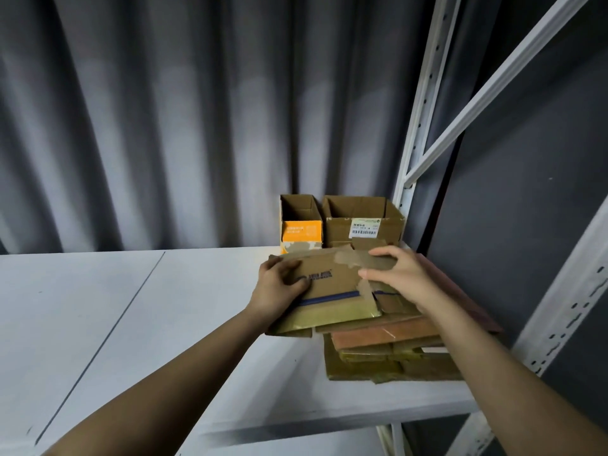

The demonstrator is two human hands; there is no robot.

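Note:
A flattened brown cardboard box (335,292) with a blue stripe and torn tape lies on top of a stack of flattened cartons (378,350) at the right end of a white shelf (164,307). My left hand (279,284) grips its left edge, thumb on top. My right hand (398,274) holds its upper right part, fingers curled over the taped flap. The stack below holds several brown and reddish flat cartons.
Two open upright cartons stand at the shelf's back: a small orange-labelled box (301,222) and a wider brown box (363,220) with a white sticker. A white perforated rack upright (418,133) and diagonal brace stand at the right. A grey curtain hangs behind.

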